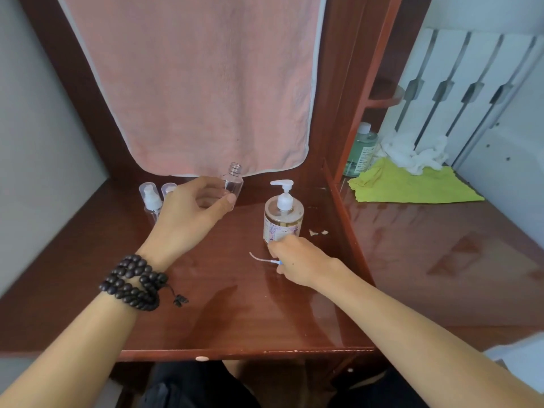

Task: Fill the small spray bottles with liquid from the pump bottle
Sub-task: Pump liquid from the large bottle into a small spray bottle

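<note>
My left hand [194, 206] grips a small clear bottle [233, 181] with its neck uncapped, held upright at the back of the wooden desk [223, 313]. Two capped small spray bottles [151, 198] stand to its left, partly hidden behind my hand. The pump bottle [283, 217], round with a white pump head, stands to the right. My right hand [297, 260] rests on the desk just in front of the pump bottle and pinches a spray head with a thin dip tube [260, 258] that points left.
A pink towel [200, 83] hangs behind the bottles. A raised wooden divider [344, 219] bounds the desk on the right. Beyond it lie a yellow-green cloth [409, 187], white crumpled tissue [412, 156] and a green bottle [361, 150].
</note>
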`<action>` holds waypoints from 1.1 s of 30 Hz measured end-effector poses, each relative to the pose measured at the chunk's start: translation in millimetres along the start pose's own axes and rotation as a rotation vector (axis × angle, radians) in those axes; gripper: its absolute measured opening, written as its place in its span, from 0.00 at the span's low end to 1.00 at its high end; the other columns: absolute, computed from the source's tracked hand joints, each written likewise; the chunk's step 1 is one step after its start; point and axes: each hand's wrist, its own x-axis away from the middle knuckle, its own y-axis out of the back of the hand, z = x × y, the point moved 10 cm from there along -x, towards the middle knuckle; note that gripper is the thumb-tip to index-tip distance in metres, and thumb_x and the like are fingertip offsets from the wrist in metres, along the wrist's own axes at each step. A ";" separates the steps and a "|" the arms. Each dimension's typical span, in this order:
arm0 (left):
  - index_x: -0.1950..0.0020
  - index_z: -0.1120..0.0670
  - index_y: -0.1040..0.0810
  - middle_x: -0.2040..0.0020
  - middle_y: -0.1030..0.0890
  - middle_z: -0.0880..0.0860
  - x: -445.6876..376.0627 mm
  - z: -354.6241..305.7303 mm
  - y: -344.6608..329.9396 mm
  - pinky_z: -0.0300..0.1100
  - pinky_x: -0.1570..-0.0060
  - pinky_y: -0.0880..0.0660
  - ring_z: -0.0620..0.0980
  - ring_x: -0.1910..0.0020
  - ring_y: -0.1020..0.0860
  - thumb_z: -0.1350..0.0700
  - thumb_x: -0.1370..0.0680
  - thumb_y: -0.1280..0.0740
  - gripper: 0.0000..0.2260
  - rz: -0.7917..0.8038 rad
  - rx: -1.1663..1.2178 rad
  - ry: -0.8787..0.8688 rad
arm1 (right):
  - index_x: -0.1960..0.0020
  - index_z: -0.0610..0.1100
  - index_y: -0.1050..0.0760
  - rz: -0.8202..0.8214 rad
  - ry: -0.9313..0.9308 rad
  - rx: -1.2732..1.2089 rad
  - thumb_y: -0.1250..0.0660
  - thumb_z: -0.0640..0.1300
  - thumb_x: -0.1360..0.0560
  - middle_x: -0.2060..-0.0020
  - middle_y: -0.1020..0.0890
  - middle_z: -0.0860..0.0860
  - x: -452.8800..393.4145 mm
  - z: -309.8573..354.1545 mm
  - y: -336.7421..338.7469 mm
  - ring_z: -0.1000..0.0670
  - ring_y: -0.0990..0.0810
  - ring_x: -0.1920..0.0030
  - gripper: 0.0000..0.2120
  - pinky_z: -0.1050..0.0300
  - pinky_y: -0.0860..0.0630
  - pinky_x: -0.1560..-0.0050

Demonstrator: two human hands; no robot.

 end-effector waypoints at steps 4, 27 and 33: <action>0.42 0.54 0.22 0.51 0.16 0.51 1.5 2.2 -3.9 0.48 0.46 0.20 0.48 0.53 0.16 0.53 0.24 0.29 0.12 0.022 0.027 0.014 | 0.40 0.38 0.25 -0.029 -0.013 -0.009 0.28 0.40 0.23 0.45 0.19 0.42 -0.2 -3.3 5.0 0.38 0.19 0.48 0.14 0.49 0.26 0.53; 0.42 0.48 0.23 0.51 0.18 0.44 -19.6 14.9 -42.4 0.36 0.51 0.25 0.40 0.55 0.20 0.52 0.26 0.27 0.14 0.091 -0.296 -0.097 | 0.57 0.43 0.21 -0.677 -0.096 -0.288 0.35 0.41 0.24 0.71 0.20 0.49 15.8 -49.2 144.6 0.46 0.23 0.70 0.06 0.47 0.22 0.65; 0.35 0.48 0.25 0.48 0.19 0.51 -35.7 15.6 -59.7 0.30 0.54 0.35 0.33 0.61 0.26 0.57 0.25 0.29 0.19 0.081 -0.389 -0.128 | 0.45 0.40 0.21 -0.594 -0.265 -0.448 0.37 0.41 0.22 0.54 0.16 0.45 -24.9 -79.5 146.2 0.43 0.19 0.52 0.10 0.45 0.20 0.50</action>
